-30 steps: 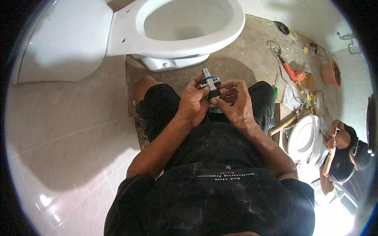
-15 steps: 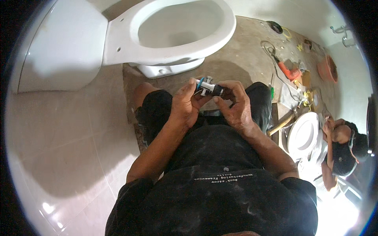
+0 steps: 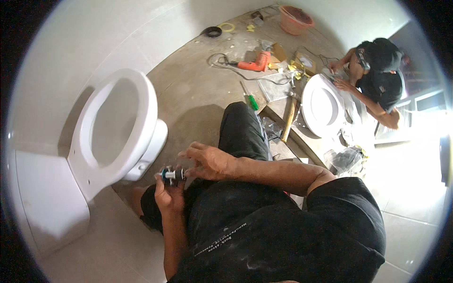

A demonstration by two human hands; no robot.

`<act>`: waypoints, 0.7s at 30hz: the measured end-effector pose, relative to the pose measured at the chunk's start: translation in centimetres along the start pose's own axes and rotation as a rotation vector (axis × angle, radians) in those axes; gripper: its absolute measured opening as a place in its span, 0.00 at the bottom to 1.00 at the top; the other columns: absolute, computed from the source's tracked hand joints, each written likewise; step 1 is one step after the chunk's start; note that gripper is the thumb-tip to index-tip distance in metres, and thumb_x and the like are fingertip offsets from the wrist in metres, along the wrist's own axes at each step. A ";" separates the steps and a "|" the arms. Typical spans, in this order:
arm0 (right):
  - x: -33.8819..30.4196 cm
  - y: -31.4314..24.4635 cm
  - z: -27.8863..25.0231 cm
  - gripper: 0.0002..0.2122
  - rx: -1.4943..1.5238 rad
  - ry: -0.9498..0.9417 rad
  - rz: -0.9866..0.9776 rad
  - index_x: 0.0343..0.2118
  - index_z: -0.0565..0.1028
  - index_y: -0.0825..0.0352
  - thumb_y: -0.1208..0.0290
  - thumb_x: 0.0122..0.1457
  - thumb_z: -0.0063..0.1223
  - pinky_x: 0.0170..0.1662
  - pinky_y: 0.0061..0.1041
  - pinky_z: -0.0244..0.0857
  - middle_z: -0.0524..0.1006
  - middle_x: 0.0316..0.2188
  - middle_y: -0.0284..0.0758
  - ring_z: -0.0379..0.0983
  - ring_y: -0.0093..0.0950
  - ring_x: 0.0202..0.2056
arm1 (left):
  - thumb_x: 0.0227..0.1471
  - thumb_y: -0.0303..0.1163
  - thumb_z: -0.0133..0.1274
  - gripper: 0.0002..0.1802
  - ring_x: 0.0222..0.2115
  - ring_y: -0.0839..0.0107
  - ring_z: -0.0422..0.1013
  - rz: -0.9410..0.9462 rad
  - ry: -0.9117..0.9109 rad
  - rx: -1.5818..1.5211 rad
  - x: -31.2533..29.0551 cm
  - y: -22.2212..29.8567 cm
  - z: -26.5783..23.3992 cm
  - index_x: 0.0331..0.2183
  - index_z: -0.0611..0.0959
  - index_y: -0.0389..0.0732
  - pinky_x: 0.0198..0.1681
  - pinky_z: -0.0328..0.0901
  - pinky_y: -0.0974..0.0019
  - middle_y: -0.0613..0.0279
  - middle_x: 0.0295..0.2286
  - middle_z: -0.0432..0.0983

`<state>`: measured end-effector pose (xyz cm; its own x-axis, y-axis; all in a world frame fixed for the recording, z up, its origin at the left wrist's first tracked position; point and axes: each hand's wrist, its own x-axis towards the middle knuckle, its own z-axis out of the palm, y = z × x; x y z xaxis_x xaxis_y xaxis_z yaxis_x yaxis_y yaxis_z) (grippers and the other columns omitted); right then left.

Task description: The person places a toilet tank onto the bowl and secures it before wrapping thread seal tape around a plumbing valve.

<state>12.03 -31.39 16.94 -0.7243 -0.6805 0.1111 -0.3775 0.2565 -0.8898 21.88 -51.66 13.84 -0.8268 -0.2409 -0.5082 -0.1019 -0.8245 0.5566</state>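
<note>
My left hand (image 3: pixel 169 200) holds a small white and black plastic fitting (image 3: pixel 172 175) with a blue band, its ribbed black end toward the right. Just above and right of it is my right hand (image 3: pixel 210 160), fingers apart and slightly blurred. Whether a fingertip touches the black end, I cannot tell. A white toilet bowl (image 3: pixel 150 101) stands on the floor to the left of my hands, with two small holes in its back ledge.
A white tank (image 3: pixel 52 193) adjoins the bowl. Beyond my knee lie a green-handled screwdriver (image 3: pixel 253 102), a hammer (image 3: pixel 289 120), an orange corded drill (image 3: pixel 257 62) and a white toilet seat (image 3: pixel 309 106). A co-worker (image 3: pixel 382 78) bends over the seat. An orange bucket (image 3: pixel 295 21) stands farther back.
My view has swung to the right, so the toilet sits farther left and more of the co-worker shows. My right hand has come off its grip on the fitting; my left keeps holding it.
</note>
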 end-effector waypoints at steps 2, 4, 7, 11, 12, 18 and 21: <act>-1.4 2.6 -1.5 0.22 -0.159 0.108 -0.020 0.53 0.70 0.66 0.69 0.56 0.61 0.45 0.37 0.72 0.71 0.42 0.45 0.75 0.44 0.42 | 0.67 0.48 0.39 0.21 0.40 0.57 0.74 -0.031 0.014 -0.021 0.5 0.3 -1.4 0.48 0.74 0.41 0.49 0.70 0.44 0.55 0.39 0.75; -3.1 5.2 -3.7 0.21 -0.295 0.239 0.022 0.53 0.70 0.66 0.70 0.56 0.61 0.44 0.38 0.72 0.72 0.40 0.45 0.75 0.44 0.41 | 0.67 0.49 0.40 0.20 0.35 0.58 0.74 -0.064 0.074 0.005 0.6 0.5 -1.7 0.47 0.74 0.44 0.44 0.71 0.40 0.56 0.36 0.73; -6.8 11.1 -7.2 0.19 -0.235 0.412 0.341 0.49 0.74 0.69 0.67 0.55 0.60 0.54 0.41 0.67 0.74 0.44 0.49 0.71 0.48 0.49 | 0.67 0.49 0.41 0.20 0.33 0.58 0.75 -0.072 0.012 0.153 1.8 1.6 -2.3 0.47 0.74 0.44 0.38 0.72 0.44 0.56 0.34 0.73; -17.0 18.3 -11.3 0.15 -0.296 0.712 0.681 0.45 0.77 0.68 0.71 0.54 0.60 0.50 0.40 0.69 0.77 0.44 0.48 0.76 0.44 0.45 | 0.65 0.47 0.46 0.19 0.31 0.60 0.74 -0.136 0.048 0.292 2.7 1.8 2.6 0.45 0.75 0.41 0.35 0.72 0.49 0.59 0.30 0.74; -19.9 18.8 -12.2 0.16 -0.271 0.739 0.773 0.46 0.75 0.68 0.71 0.55 0.58 0.49 0.41 0.70 0.77 0.43 0.50 0.75 0.45 0.44 | 0.63 0.45 0.49 0.18 0.29 0.63 0.73 -0.121 0.033 0.324 3.0 1.6 4.0 0.44 0.77 0.40 0.33 0.71 0.52 0.59 0.28 0.74; -33.2 23.4 -12.1 0.26 -0.452 1.031 1.362 0.55 0.69 0.66 0.72 0.52 0.59 0.59 0.40 0.62 0.64 0.53 0.54 0.63 0.51 0.56 | 0.58 0.41 0.54 0.16 0.26 0.68 0.69 0.022 -0.026 0.522 4.3 3.5 9.8 0.41 0.76 0.39 0.29 0.66 0.60 0.62 0.27 0.72; -41.7 23.7 -13.1 0.25 -0.534 1.234 1.611 0.54 0.67 0.63 0.71 0.51 0.61 0.57 0.40 0.63 0.62 0.51 0.50 0.63 0.50 0.54 | 0.60 0.46 0.52 0.19 0.23 0.70 0.67 0.168 -0.077 0.692 5.1 3.8 11.3 0.41 0.75 0.39 0.28 0.65 0.64 0.62 0.25 0.70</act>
<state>25.71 12.05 -3.01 -0.3340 0.9392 -0.0800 0.9020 0.2938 -0.3165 11.03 -50.24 20.80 -0.8963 -0.2780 -0.3455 -0.2764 -0.2592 0.9254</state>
